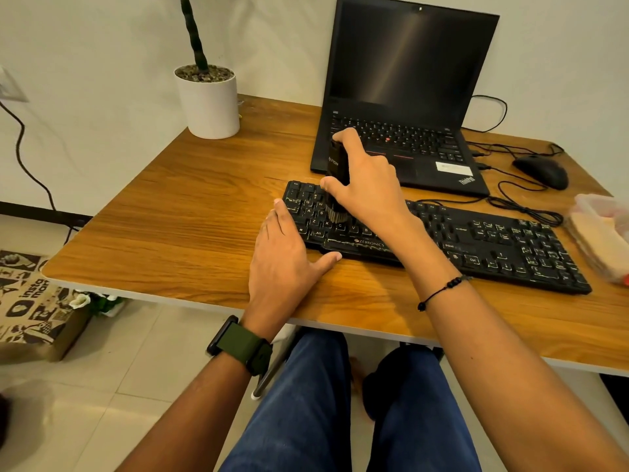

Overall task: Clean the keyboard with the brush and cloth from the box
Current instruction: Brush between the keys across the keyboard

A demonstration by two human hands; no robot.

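Where bristles meet keys, the black keyboard [442, 240] looks dusty.

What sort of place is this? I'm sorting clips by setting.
Probably a home desk or small office: a wooden desk against a plain wall, with a laptop, keyboard, mouse and potted plant.

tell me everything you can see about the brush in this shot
The brush is a chunky black block handle with faint pale lettering on its side and a short tuft of grey-brown bristles at the bottom. It stands nearly upright, bristles down on the left-hand letter keys of the black Zebronics keyboard. The right hand grips the handle, forefinger over its top and thumb on the near side. The left hand does not touch it.
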